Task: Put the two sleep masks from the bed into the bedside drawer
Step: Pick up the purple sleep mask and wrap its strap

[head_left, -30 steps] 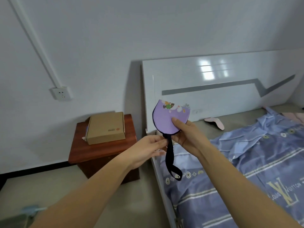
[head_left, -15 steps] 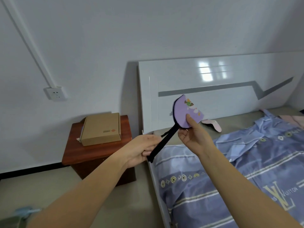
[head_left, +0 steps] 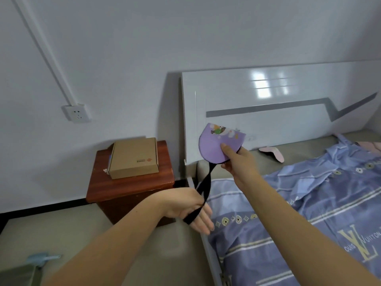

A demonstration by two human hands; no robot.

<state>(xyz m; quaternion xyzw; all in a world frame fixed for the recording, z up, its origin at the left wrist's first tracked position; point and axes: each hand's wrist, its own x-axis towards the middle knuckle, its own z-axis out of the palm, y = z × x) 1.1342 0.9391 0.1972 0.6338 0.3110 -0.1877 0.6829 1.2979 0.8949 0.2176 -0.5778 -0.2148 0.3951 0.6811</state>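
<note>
My right hand [head_left: 239, 159] pinches a folded purple sleep mask [head_left: 214, 144] with a cartoon print, held up in front of the white headboard. Its black strap [head_left: 203, 190] runs down and left, looped around the fingers of my left hand [head_left: 191, 207], which pulls it taut. A pink sleep mask [head_left: 273, 152] lies on the mattress by the headboard, right of my right hand. The reddish wooden bedside cabinet [head_left: 127, 188] stands left of the bed; its drawer front is hidden behind my left arm.
A closed cardboard box [head_left: 134, 156] sits on the cabinet top. A blue patterned quilt [head_left: 309, 203] covers the bed at right. A wall socket [head_left: 76, 113] with a cable duct is on the left wall. A small blue object [head_left: 41, 259] lies on the floor at lower left.
My left hand has slid down along the strap and stretched it out. My right hand has turned the purple mask flat toward me again and holds it a little lower.
</note>
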